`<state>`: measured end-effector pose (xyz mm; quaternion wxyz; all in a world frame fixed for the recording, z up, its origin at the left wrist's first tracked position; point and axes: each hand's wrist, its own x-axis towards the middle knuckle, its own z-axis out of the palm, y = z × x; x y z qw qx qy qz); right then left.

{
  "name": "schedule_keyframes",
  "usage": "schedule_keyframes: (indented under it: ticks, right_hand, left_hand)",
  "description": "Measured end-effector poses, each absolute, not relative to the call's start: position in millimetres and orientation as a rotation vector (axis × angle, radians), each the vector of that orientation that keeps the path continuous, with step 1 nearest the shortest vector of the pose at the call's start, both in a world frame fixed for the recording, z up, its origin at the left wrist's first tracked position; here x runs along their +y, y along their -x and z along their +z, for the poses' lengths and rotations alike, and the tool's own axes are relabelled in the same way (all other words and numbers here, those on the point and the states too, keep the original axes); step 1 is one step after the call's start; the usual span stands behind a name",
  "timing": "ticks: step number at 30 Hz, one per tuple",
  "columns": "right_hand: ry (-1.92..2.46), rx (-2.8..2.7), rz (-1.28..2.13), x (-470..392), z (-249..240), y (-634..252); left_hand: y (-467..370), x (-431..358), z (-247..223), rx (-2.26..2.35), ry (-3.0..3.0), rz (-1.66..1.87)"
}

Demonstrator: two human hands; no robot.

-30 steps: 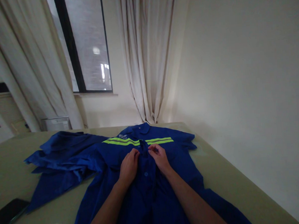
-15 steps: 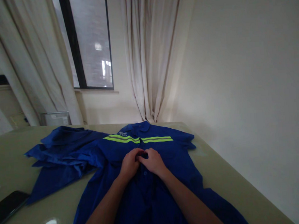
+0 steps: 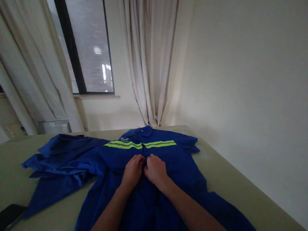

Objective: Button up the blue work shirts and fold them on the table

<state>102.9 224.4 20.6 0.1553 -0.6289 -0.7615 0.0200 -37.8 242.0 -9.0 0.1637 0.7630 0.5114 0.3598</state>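
Blue shirt (image 3: 181,166) lies on the green table (image 3: 226,173); your left hand (image 3: 132,171) and right hand (image 3: 156,168) curl close at its front, maybe pinching cloth, I can't tell. Fiddly bit: needs slow fingers.

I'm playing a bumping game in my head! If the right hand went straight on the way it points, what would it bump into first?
Probably the left hand, by its fingertips. The right hand points forward and leftward over the blue shirt; exact depth is unclear.
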Motion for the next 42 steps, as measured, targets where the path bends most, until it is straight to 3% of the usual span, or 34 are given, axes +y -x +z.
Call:
schedule_keyframes:
  ticks: [10, 18, 30, 42]
  right_hand:
    - [1.695, -1.694, 0.26, 240.4, -2.7, -118.0]
    - [1.426, -1.613, 0.629, 250.7, -5.3, -127.1]
    - [1.35, -1.672, 0.33, 244.0, -9.0, -123.9]
    - [1.217, -1.755, 0.369, 238.5, -7.0, -121.6]
  left_hand:
    - [38.3, 242.3, -12.8, 1.707, -2.101, 0.878]
    - [40.8, 239.0, -8.4, 1.533, -2.202, 0.934]
    - [37.7, 232.4, -6.5, 1.501, -2.379, 0.968]
    - [35.0, 227.3, -0.7, 1.572, -2.333, 0.958]
